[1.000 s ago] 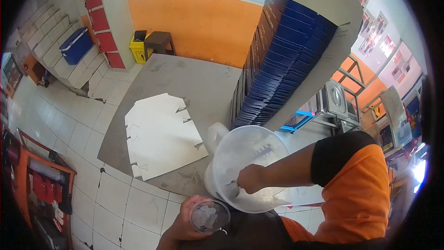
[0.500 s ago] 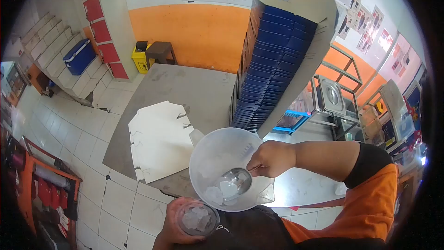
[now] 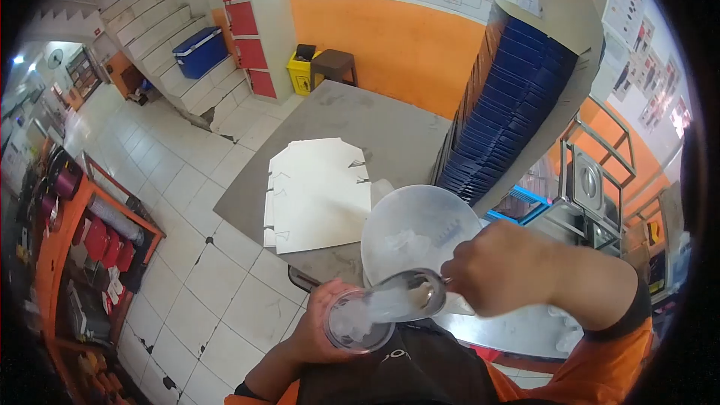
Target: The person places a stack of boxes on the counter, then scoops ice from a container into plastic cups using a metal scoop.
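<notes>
A metal scoop (image 3: 426,292) is in my right hand (image 3: 487,274), whose fingers are wrapped round its handle. The scoop is tilted over the rim of a clear cup (image 3: 356,334), and blurred ice runs from its mouth toward the cup. My left hand (image 3: 313,330) grips the cup from its left side; ice pieces show inside. Just behind the scoop is a large translucent pitcher (image 3: 427,206) with more ice in it, at the near edge of the grey table (image 3: 397,124).
White flat cardboard sheets (image 3: 319,195) lie on the table left of the pitcher. A tall stack of blue folded boxes (image 3: 517,97) rises behind it. Metal racks (image 3: 589,180) stand at the right, an orange shelf (image 3: 71,240) at the left.
The scoop has come up out of the pitcher and moved left to the cup, tipping its ice. The view has swung left, so the table and stack appear farther right.
</notes>
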Demonstrator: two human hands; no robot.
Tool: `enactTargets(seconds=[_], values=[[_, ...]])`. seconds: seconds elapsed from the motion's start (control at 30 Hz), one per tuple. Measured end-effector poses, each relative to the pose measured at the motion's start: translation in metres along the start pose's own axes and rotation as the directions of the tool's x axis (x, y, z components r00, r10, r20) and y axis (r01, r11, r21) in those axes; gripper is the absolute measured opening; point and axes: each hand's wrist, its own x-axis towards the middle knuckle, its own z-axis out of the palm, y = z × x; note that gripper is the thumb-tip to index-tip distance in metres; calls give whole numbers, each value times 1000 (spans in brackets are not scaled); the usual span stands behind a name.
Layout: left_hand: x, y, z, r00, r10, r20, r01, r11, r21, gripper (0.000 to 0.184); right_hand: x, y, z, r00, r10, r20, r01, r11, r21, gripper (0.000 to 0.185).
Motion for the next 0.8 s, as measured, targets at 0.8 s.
enactTargets(seconds=[0.8], values=[[-27, -29, -13, 985, 92, -146, -104, 992, -76, 117, 112, 72, 67, 964, -117, 239, 66, 976, 209, 27]])
